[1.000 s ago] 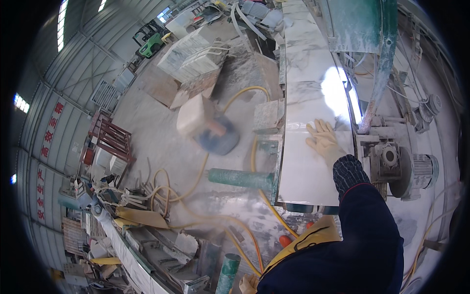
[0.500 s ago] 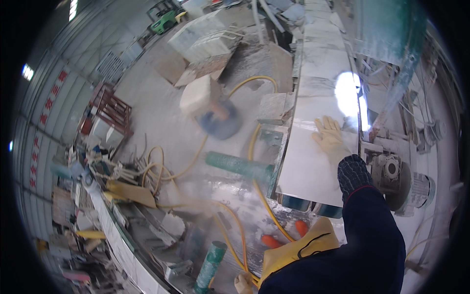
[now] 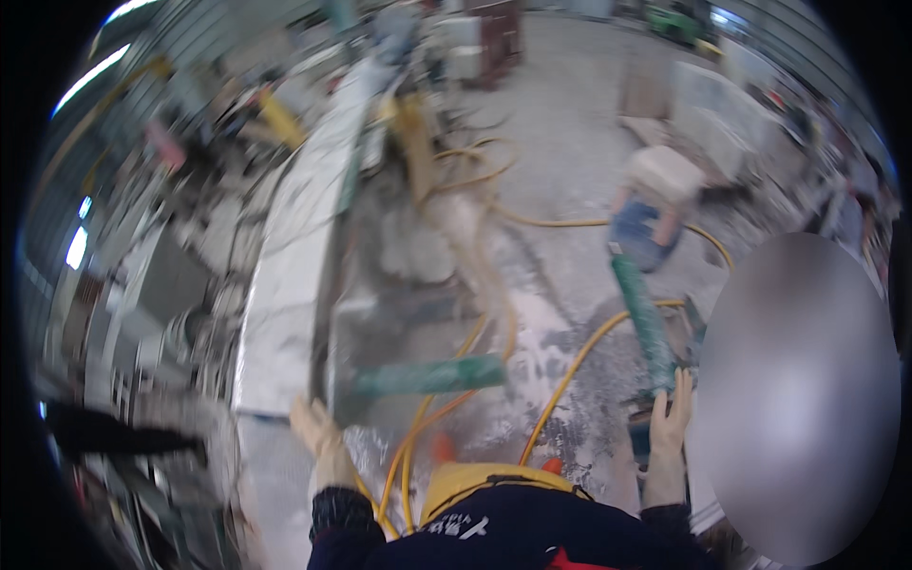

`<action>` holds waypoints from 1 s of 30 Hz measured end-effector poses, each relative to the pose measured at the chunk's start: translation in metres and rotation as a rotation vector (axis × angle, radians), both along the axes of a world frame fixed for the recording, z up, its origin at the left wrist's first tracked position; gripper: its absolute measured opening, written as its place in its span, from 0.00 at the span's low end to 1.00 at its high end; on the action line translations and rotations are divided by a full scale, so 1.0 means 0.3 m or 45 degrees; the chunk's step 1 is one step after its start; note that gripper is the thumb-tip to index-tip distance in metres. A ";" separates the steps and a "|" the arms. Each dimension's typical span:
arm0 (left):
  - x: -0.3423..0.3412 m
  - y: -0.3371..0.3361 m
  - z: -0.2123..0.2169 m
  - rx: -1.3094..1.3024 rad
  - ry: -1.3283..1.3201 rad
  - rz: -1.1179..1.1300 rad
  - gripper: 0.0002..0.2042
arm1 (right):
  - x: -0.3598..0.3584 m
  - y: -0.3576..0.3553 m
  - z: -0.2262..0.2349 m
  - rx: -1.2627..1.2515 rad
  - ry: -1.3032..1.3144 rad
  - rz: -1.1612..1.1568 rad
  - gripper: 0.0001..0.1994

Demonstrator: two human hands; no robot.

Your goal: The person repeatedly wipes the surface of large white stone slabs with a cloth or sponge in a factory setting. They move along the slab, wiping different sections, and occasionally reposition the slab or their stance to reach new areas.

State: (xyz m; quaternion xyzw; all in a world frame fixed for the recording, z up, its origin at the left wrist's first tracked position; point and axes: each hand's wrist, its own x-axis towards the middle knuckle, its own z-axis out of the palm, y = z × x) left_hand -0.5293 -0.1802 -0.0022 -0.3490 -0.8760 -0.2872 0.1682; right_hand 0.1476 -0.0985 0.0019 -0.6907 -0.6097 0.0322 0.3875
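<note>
The picture is smeared by motion. My left hand point(image 3: 318, 437), in a pale glove, lies flat on the near end of a long pale stone slab point(image 3: 285, 285) that runs away up the left side. My right hand point(image 3: 670, 418), also gloved, reaches up with its fingers spread and touches the lower end of a green pipe point(image 3: 644, 318) lying on the wet floor. It grips nothing that I can see. A second green pipe point(image 3: 427, 377) lies crosswise between my hands. Dark sleeves and a yellow apron point(image 3: 484, 480) fill the bottom edge.
Yellow hoses point(image 3: 570, 366) loop across the dusty, wet concrete floor. A white block on a blue tub point(image 3: 655, 195) stands at the upper right. Machinery and clutter point(image 3: 142, 313) crowd the left side. A grey blurred-out oval point(image 3: 798, 399) covers the right.
The view has swung round sharply and blurred. The slab, earlier on the right under one gloved hand, now lies on the left. My other hand has come into view by a green pipe.
</note>
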 end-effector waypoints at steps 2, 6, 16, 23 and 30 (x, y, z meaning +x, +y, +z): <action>-0.081 0.042 0.033 -0.094 0.214 -0.172 0.19 | -0.268 0.009 -0.024 -0.019 0.266 0.107 0.25; -0.221 0.141 0.069 -0.285 -0.109 -0.411 0.20 | -0.621 0.010 0.027 -0.564 0.295 0.332 0.26; -0.451 0.442 0.002 -0.227 -0.062 -0.499 0.24 | -0.928 0.060 0.016 -0.748 0.611 0.360 0.27; -0.470 0.593 0.014 -0.209 -0.123 -0.503 0.28 | -1.029 -0.009 -0.019 -1.030 0.312 0.303 0.26; -0.444 0.521 0.011 -0.146 -0.133 -0.592 0.24 | -1.155 0.165 -0.002 -0.978 0.117 0.631 0.24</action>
